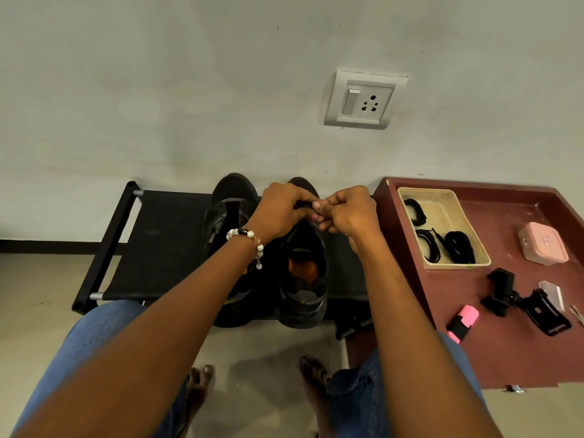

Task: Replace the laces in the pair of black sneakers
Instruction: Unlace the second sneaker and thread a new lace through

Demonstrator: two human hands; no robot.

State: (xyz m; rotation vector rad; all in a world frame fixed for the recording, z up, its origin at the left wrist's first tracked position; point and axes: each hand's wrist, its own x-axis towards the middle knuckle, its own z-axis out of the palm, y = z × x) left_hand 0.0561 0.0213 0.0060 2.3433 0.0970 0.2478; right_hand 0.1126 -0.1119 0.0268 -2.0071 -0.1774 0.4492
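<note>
Left hand: fingers curled, pinching a short black piece, apparently a lace, at the fingertips. A pearl bead bracelet circles the left wrist. Right hand: fingers curled, thumb and forefinger pinching the same black piece from the opposite side. The two hands meet fingertip to fingertip directly above the tongue area of the right sneaker.

The right sneaker is black with an orange insole visible through its opening, toe toward the wall. The left sneaker stands just beside it, touching or nearly so, partly hidden by the left forearm. Both sneakers rest on a low black fabric rack with a metal frame.

To the right stands a maroon table. On it, a beige tray holds several coiled black laces. Near the tray lie a pink case, a black clamp mount and a pink highlighter. A wall socket sits above.
</note>
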